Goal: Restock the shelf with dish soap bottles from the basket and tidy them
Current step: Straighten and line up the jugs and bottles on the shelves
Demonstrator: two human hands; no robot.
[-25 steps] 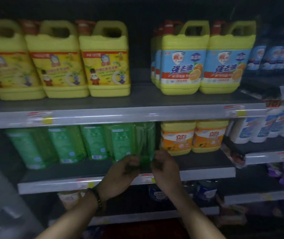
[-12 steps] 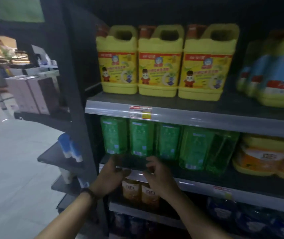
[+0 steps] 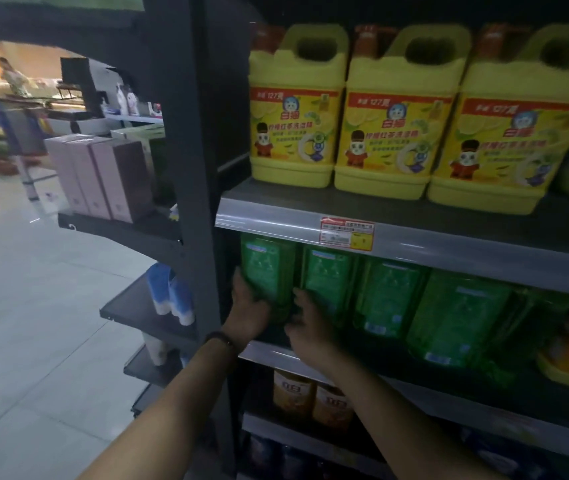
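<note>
Head view: the left hand's fingers curl round the lower left side of the end green bottle. The right hand's fingertips lie against its lower right edge, in the seam with the second green bottle. Shadow and blur hide whether they wrap the edge or only press it. The left hand, with a dark wristband behind it, and the right hand bracket the bottle's base from both sides. That bottle stands upright at the far left of a row of green dish soap bottles on the middle shelf, just beside the dark upright post. Its top is hidden behind the price rail of the shelf above, where yellow jugs stand. No basket is in view. Full of liquid, the bottle is likely fairly heavy, with smooth plastic walls that may slip and give slightly under a squeeze. Low on the two narrow sides looks the surest hold, sliding it on its base rather than lifting. The close neighbour could be nudged askew.
</note>
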